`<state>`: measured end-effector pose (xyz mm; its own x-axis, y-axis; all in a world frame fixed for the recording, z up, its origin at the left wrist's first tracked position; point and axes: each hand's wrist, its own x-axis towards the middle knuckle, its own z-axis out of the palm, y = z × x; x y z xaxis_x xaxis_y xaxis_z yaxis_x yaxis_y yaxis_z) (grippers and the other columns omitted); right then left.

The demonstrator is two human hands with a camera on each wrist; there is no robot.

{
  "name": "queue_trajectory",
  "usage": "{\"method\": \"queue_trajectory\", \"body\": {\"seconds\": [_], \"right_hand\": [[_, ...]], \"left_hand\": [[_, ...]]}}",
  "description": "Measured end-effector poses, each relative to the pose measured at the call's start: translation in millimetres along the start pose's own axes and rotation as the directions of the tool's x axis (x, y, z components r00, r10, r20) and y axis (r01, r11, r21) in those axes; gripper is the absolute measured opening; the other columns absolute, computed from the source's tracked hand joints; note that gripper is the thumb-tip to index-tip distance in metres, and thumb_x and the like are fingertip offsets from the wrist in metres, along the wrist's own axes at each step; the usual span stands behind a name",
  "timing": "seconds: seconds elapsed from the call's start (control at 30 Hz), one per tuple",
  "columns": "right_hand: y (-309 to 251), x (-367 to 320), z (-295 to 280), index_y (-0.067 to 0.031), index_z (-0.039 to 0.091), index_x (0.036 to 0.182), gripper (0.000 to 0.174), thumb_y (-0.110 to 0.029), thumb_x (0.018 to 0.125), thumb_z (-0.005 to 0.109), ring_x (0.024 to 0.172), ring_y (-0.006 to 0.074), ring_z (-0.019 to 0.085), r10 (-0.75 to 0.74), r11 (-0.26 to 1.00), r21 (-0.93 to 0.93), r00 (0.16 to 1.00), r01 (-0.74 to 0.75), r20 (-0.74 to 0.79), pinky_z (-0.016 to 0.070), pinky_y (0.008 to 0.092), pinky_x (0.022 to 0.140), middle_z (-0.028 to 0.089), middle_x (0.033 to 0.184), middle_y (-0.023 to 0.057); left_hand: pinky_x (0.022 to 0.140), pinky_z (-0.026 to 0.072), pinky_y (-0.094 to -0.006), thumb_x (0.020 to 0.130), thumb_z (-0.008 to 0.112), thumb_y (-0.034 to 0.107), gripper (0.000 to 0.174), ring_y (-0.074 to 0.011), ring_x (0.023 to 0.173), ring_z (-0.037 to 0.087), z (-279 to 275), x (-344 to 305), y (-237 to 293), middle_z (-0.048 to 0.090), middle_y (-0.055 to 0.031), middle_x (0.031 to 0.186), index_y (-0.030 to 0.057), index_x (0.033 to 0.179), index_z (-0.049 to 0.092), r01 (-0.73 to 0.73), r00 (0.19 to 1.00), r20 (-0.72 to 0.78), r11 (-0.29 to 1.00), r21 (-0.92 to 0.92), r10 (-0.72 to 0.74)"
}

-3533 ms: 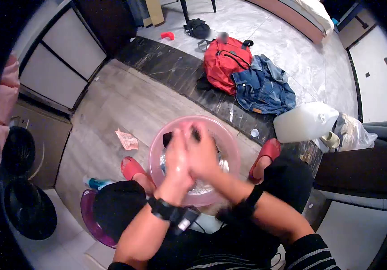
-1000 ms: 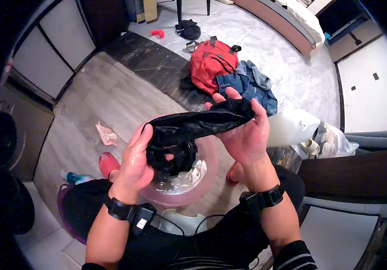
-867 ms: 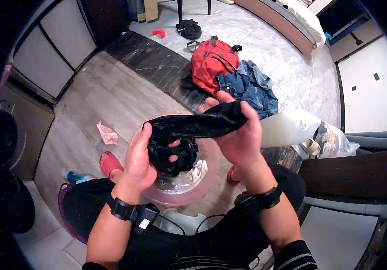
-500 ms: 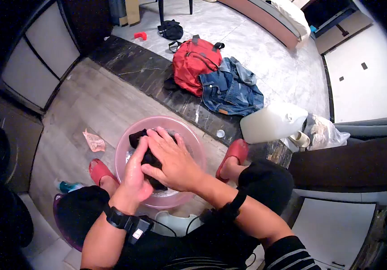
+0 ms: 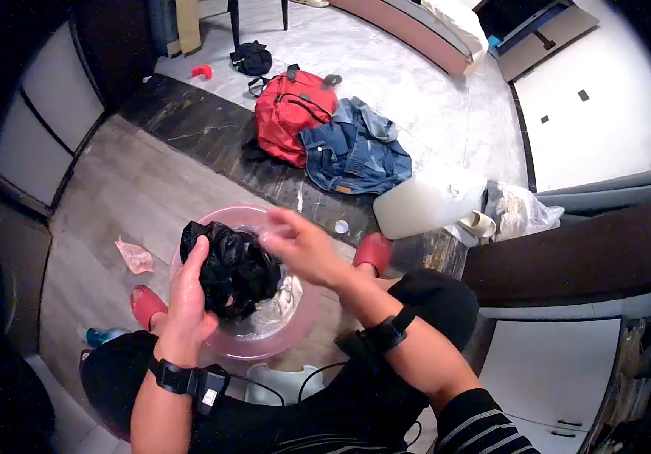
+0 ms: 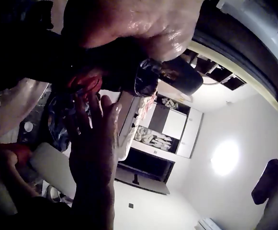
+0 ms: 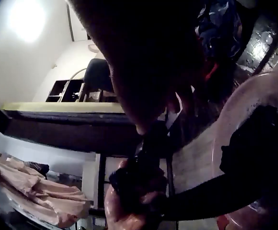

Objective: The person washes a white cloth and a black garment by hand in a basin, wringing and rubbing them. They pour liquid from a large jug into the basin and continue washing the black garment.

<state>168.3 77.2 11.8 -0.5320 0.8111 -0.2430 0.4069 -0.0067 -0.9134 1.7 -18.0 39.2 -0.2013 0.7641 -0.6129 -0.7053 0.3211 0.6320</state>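
A wet, bunched black cloth garment [image 5: 238,268] hangs over the pink basin [image 5: 306,321], its exact kind unclear. My left hand [image 5: 187,299] grips its left side, thumb up along the near face; a fingertip shows through the folds low down. The right wrist view also has the left hand [image 7: 122,211] with dark cloth in it. To the right of the garment my right hand [image 5: 306,246] is raised, slightly blurred, holding nothing. In the left wrist view the right hand [image 6: 93,148] has its fingers extended. White cloth [image 5: 286,303] lies in sudsy water inside the basin.
Red slippers [image 5: 147,306] flank the basin. Beyond lie a red backpack [image 5: 295,117], a denim jacket [image 5: 359,151] and a whitish plastic jug [image 5: 427,204]. A white cap [image 5: 341,226] and a pink paper scrap [image 5: 135,257] are on the floor.
The hands first rubbed together, then stretched the black garment out, then pressed together over the basin. Now the right hand has come away rightward, and the garment stays bunched in the left.
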Motion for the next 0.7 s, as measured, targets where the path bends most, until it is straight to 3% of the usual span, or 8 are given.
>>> {"method": "queue_trajectory", "body": {"seconds": [0.13, 0.2, 0.27, 0.33, 0.4, 0.57, 0.67, 0.7], "right_hand": [[40.7, 29.1, -41.3, -0.003, 0.055, 0.12, 0.044, -0.026, 0.084, 0.067, 0.092, 0.0161, 0.059, -0.068, 0.982, -0.188, 0.962, 0.018, -0.266, 0.0489, 0.0288, 0.079, 0.061, 0.107, 0.0078], [74.6, 48.5, -68.2, -0.0019, 0.052, 0.124, 0.05, -0.03, 0.085, 0.065, 0.085, 0.015, 0.06, 0.185, 0.982, 0.015, 0.937, -0.189, -0.296, 0.0496, 0.0292, 0.07, 0.062, 0.1, 0.0078], [82.5, 48.2, -90.8, -0.0011, 0.049, 0.126, 0.052, -0.031, 0.086, 0.064, 0.082, 0.0156, 0.061, 0.263, 0.965, 0.085, 0.893, -0.249, -0.366, 0.0489, 0.0288, 0.066, 0.062, 0.103, 0.0093], [126.6, 50.4, -115.2, -0.002, 0.05, 0.125, 0.051, -0.031, 0.086, 0.064, 0.083, 0.0166, 0.06, 0.306, 0.948, 0.055, 0.854, -0.312, -0.421, 0.048, 0.0295, 0.069, 0.062, 0.102, 0.0084], [184.2, 48.0, -134.1, -0.003, 0.054, 0.117, 0.042, -0.028, 0.085, 0.064, 0.073, 0.0139, 0.058, 0.379, 0.899, -0.011, 0.79, -0.438, -0.482, 0.0463, 0.029, 0.056, 0.06, 0.09, 0.0045], [262.2, 29.4, -139.7, -0.0046, 0.055, 0.11, 0.034, -0.026, 0.085, 0.064, 0.059, 0.0119, 0.053, 0.528, 0.835, 0.167, 0.678, -0.524, -0.511, 0.0417, 0.0231, 0.049, 0.06, 0.08, 0.0032], [301.6, 33.0, -155.0, -0.0039, 0.057, 0.107, 0.03, -0.025, 0.086, 0.064, 0.062, 0.0115, 0.055, 0.467, 0.825, -0.041, 0.721, -0.564, -0.512, 0.0432, 0.0238, 0.05, 0.06, 0.075, 0.0029], [284.3, 34.5, -157.1, -0.0033, 0.058, 0.105, 0.029, -0.025, 0.086, 0.064, 0.063, 0.0116, 0.056, 0.482, 0.813, -0.085, 0.748, -0.576, -0.457, 0.0439, 0.0246, 0.052, 0.061, 0.075, 0.0031]], "left_hand": [[0.046, 0.0447, -0.0242, 0.089, 0.056, 0.045, 0.033, -0.0113, 0.071, 0.064, 0.8, -2.1, -0.4, 0.068, 0.0017, 0.091, 0.0157, 0.105, 0.062, 0.013, 1.0, 0.006, 0.999, 0.035, -0.013], [0.046, 0.0453, -0.0253, 0.089, 0.056, 0.045, 0.034, -0.0117, 0.072, 0.064, 0.0, -2.4, -1.7, 0.068, 0.0013, 0.092, 0.0153, 0.105, 0.062, 0.022, 1.0, 0.016, 0.999, 0.043, -0.022], [0.046, 0.0461, -0.0262, 0.09, 0.055, 0.044, 0.034, -0.0123, 0.072, 0.064, 0.5, -5.1, 0.5, 0.068, 0.0008, 0.093, 0.0147, 0.106, 0.061, 0.034, 0.999, 0.016, 0.998, 0.051, -0.035], [0.046, 0.0469, -0.0264, 0.091, 0.055, 0.043, 0.035, -0.0128, 0.074, 0.064, -3.0, -5.4, 0.2, 0.067, -0.0003, 0.095, 0.0134, 0.107, 0.06, 0.01, 0.999, 0.038, 0.999, 0.048, -0.011], [0.05, 0.049, -0.0273, 0.091, 0.054, 0.042, 0.036, -0.014, 0.077, 0.065, -8.1, -3.6, -0.3, 0.067, -0.0017, 0.098, 0.0121, 0.11, 0.06, 0.005, 0.999, 0.053, 0.999, 0.033, -0.007], [0.068, 0.0553, -0.0319, 0.093, 0.053, 0.038, 0.04, -0.0192, 0.091, 0.065, -20.9, 5.3, -14.2, 0.065, -0.0061, 0.109, 0.0086, 0.119, 0.056, 0.039, 0.997, -0.068, 0.999, 0.023, -0.037], [0.078, 0.0546, -0.0345, 0.093, 0.054, 0.036, 0.04, -0.0215, 0.096, 0.065, -24.1, 9.5, -18.7, 0.065, -0.0074, 0.111, 0.0082, 0.122, 0.054, 0.004, 0.996, -0.084, 0.994, 0.109, 0.005], [0.069, 0.0554, -0.0316, 0.093, 0.055, 0.035, 0.039, -0.019, 0.091, 0.065, -23.3, 10.9, -17.8, 0.065, -0.0058, 0.109, 0.0088, 0.121, 0.054, 0.045, 0.994, -0.101, 0.994, 0.097, -0.035]]}}
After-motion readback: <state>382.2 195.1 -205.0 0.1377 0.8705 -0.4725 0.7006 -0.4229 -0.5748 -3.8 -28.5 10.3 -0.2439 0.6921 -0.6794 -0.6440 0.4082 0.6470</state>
